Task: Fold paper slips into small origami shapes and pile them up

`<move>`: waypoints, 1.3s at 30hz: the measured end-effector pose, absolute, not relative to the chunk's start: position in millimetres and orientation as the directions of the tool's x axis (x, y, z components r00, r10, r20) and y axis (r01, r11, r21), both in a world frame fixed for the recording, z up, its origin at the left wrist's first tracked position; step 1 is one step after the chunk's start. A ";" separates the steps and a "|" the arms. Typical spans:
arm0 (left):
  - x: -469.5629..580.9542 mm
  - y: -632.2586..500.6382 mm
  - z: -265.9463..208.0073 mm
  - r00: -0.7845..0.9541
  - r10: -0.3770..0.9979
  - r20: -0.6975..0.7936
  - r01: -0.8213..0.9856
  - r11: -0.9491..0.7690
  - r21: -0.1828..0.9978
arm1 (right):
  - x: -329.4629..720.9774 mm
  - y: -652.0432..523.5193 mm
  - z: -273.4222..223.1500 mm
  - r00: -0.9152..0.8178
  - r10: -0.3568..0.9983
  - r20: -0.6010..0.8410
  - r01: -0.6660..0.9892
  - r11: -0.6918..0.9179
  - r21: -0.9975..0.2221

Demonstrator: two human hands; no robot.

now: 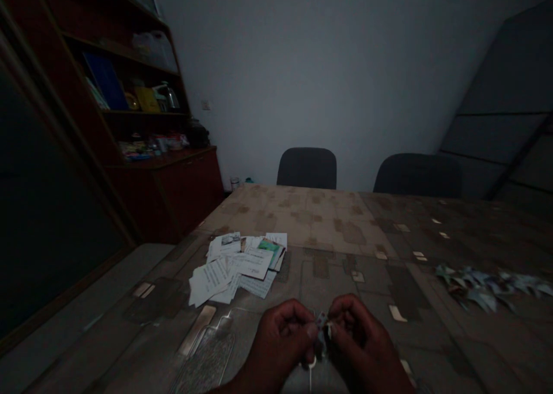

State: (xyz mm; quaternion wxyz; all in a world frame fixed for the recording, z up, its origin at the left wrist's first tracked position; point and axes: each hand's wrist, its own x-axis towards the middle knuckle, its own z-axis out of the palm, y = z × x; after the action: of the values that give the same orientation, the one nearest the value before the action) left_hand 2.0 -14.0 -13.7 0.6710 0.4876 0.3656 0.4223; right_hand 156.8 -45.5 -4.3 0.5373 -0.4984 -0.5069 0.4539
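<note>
Close together over the near part of the table, my left hand (283, 339) and my right hand (360, 339) pinch a small piece of folded paper (321, 322) between thumbs and fingertips. Much of the paper is hidden by my fingers, and the dim light blurs its shape. Beyond my left hand lies a loose pile of printed paper sheets (211, 279), overlapping each other, one with a green picture. Off to the right, a row of small pointed folded paper pieces (481, 293) lies in a cluster.
A patterned cover lies over the table (302, 207). Two dark chairs (306, 166) stand at its far side against the pale wall. A dark red cabinet (185, 181) with crowded shelves is at the left, and a large grey panel (505, 94) leans at the right.
</note>
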 end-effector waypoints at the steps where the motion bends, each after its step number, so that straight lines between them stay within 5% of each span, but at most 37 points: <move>1: 2.1 -15.0 -11.7 0.364 0.928 -0.083 -0.194 0.163 0.967 | 157.6 -45.8 -4.6 0.088 0.989 0.122 0.075 0.116 -0.990; 8: 2.5 -18.8 -1.9 0.278 0.959 -0.054 -0.103 0.085 0.991 | 160.6 -49.4 -7.2 0.014 0.960 0.279 0.378 0.254 -0.891; 14: -1.1 -17.6 -5.4 0.309 0.950 0.031 -0.092 -0.002 0.996 | 158.8 -52.2 -5.5 -0.009 0.953 0.302 0.373 0.283 -0.884; 23: -6.5 -16.3 -6.2 0.375 0.868 0.326 0.094 -0.386 0.918 | 160.7 -44.6 -8.0 0.002 0.990 0.142 0.245 0.138 -0.960; 32: -3.9 -11.9 -15.8 0.457 0.510 0.729 0.086 -0.841 0.534 | 160.6 -44.2 -21.2 -0.100 0.994 -0.035 -0.001 -0.035 -0.999; 35: -3.9 -13.1 -15.2 0.475 0.562 0.677 0.105 -0.800 0.590 | 160.1 -43.9 -24.2 -0.097 0.995 -0.029 0.027 -0.027 -0.999; 39: -2.7 -15.3 -13.5 0.408 0.827 0.387 0.180 -0.488 0.854 | 157.6 -44.6 -25.9 -0.054 0.998 0.012 0.090 0.017 -0.996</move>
State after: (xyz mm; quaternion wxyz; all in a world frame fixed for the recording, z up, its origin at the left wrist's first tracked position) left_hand -2.7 -15.3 -13.5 0.3780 0.7490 0.3362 0.4279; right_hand 157.6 -44.6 -25.9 0.4671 -0.5049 -0.5389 0.4863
